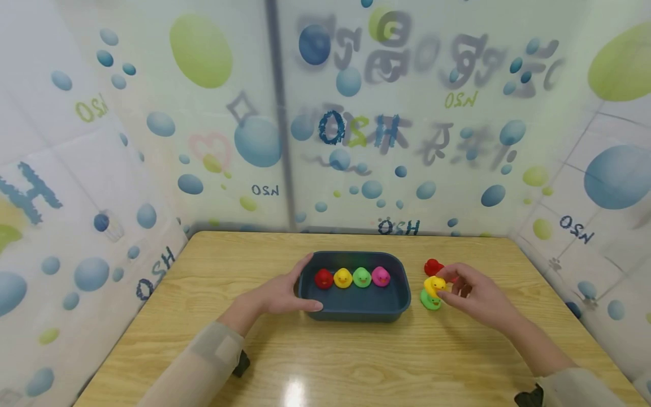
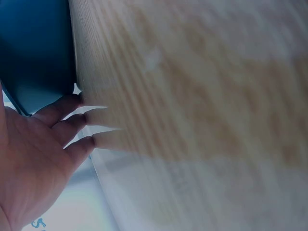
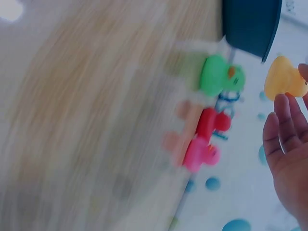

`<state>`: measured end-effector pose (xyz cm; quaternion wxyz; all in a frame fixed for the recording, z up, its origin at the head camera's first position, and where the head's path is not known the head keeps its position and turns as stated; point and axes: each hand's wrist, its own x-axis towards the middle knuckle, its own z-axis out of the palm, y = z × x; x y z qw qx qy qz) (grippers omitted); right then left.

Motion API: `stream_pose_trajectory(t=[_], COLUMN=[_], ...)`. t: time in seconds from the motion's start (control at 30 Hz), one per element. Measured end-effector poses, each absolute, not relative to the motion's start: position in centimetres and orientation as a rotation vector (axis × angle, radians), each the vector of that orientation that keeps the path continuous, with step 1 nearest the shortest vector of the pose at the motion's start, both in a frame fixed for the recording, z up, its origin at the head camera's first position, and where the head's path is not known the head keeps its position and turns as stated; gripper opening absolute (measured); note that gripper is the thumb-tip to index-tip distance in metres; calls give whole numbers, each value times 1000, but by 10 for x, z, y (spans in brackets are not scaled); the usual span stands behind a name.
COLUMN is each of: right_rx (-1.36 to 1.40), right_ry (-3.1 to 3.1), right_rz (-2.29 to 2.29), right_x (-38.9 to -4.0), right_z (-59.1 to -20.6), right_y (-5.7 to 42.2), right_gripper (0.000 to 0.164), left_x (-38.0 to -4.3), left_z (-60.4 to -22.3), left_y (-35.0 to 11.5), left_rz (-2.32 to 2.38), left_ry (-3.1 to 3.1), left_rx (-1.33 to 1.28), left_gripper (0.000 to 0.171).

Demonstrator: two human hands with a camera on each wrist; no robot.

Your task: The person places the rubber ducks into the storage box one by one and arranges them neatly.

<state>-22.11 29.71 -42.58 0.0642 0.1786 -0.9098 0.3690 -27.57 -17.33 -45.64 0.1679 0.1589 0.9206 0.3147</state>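
Observation:
A dark blue plastic tub (image 1: 356,316) holds a row of rubber ducks: red (image 1: 324,278), yellow (image 1: 343,278), green (image 1: 361,277) and pink (image 1: 381,277). Around the tub's left end lies my left hand (image 1: 277,293), its thumb along the front rim and its fingers spread. To the right of the tub, my right hand (image 1: 478,297) pinches another yellow duck (image 3: 279,79) between thumb and fingertips, above the table. Just beyond it in the head view is a green duck (image 1: 430,301), partly covered. A red duck (image 1: 433,267) and a pink duck (image 3: 198,155) stand close by.
The light wooden table (image 1: 244,254) carries the tub and the loose ducks. Behind and beside it hang pale, translucent panels (image 1: 346,169) printed with blue and green dots and lettering. The table's far edge meets the back panel.

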Motion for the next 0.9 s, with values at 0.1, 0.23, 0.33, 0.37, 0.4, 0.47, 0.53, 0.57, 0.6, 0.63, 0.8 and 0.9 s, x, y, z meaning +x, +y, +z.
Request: stream_pose_trajectory(t=[0.1, 0.23, 0.33, 0.37, 0.4, 0.47, 0.53, 0.57, 0.6, 0.63, 0.8, 0.9], right_rx=[595, 692, 717, 717, 721, 742, 780, 806, 829, 850, 933, 956], right_ry=[-2728, -2693, -2686, -2696, -2705, -2716, -2721, -2722, -2722, -2724, -2760, -2790], right_rz=[1164, 1215, 1236, 1236, 1240, 1258, 1281, 1296, 1305, 1303, 1273, 1281], right_x=[-223, -227, -231, -232, -233, -235, -238, -240, -242, -243, -251, -255], right_z=[-423, -422, -421, -421, -421, -419, -419, -419, -419, -419, -422, -423], right_y=[282, 261, 246, 241, 235, 225, 214, 208, 202, 196, 169, 154], right_gripper=[30, 29, 29, 29, 30, 31, 32, 32, 32, 32, 30, 28], left_x=[-276, -277, -277, -277, -277, -277, -277, -277, -277, -277, -276, -275], left_z=[-457, -458, -458, -458, -458, -458, -458, -458, -457, -457, -456, -456], left_y=[-174, -175, -175, -175, -175, -175, -175, -175, -175, -175, -174, -174], left_rz=[896, 893, 896, 896, 897, 898, 897, 896, 895, 895, 888, 895], left_ry=[2618, 2621, 2621, 2621, 2620, 2619, 2619, 2619, 2618, 2617, 2615, 2613], left_rx=[458, 464, 465, 465, 465, 467, 468, 468, 466, 464, 451, 451], left_gripper=[124, 125, 124, 124, 124, 124, 124, 125, 125, 125, 123, 123])
